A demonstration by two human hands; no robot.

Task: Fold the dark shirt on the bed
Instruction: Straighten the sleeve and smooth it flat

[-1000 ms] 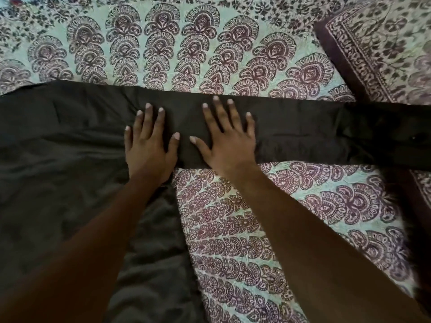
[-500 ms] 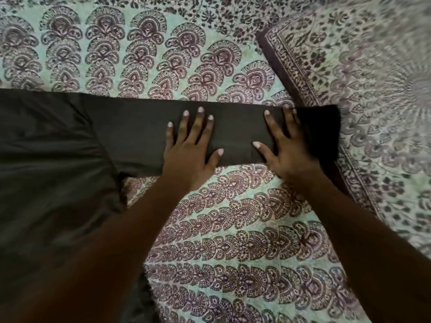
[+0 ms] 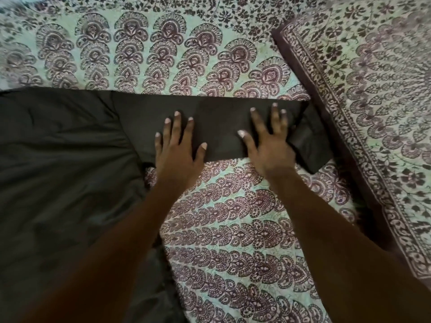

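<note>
While both hands, left hand and right hand, press flat-fingered on the dark shirt's sleeve, even pressure toward the cuff would likely smooth creases.

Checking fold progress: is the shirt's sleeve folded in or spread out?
Spread out: the sleeve lies flat across the bedspread, both hands pressing it.

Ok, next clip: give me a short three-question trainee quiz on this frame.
1. True or false: both hands lie flat on the sleeve.
2. Which hand is nearer the cuff? A) left hand B) right hand
3. Fill in: the shirt body lies on the ___ side of the picture.

Key: 1 true; 2 B; 3 left. Past the cuff, the pillow lies on the bedspread.
</note>
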